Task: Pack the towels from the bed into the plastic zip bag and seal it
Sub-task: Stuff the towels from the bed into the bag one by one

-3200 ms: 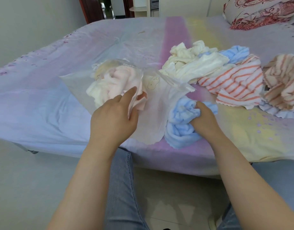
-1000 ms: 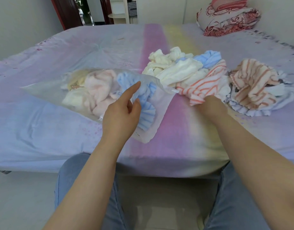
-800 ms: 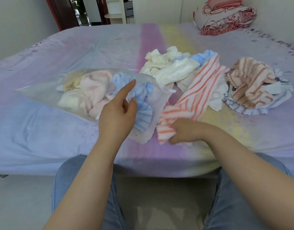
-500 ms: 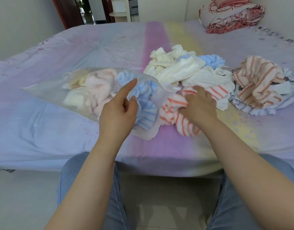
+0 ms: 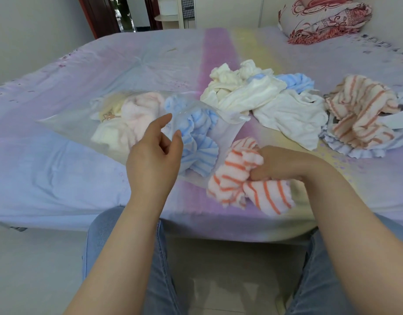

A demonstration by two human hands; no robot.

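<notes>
From my feed I count one plastic zip bag (image 5: 71, 123) with three towels showing inside (pink, cream, blue). One orange-striped towel (image 5: 237, 178) is bunched by the bag mouth. Two loose heaps further back, too tangled to count. One folded quilt (image 5: 325, 19) at the far end.

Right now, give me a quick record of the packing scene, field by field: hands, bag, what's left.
left hand: holds the zip bag mouth open
right hand: grips a bunched orange-striped towel beside the bag mouth
in bag: blue towel, pink towel, cream towel
left on bed: cream and white pile, striped pile
seal: not yet closed
</notes>
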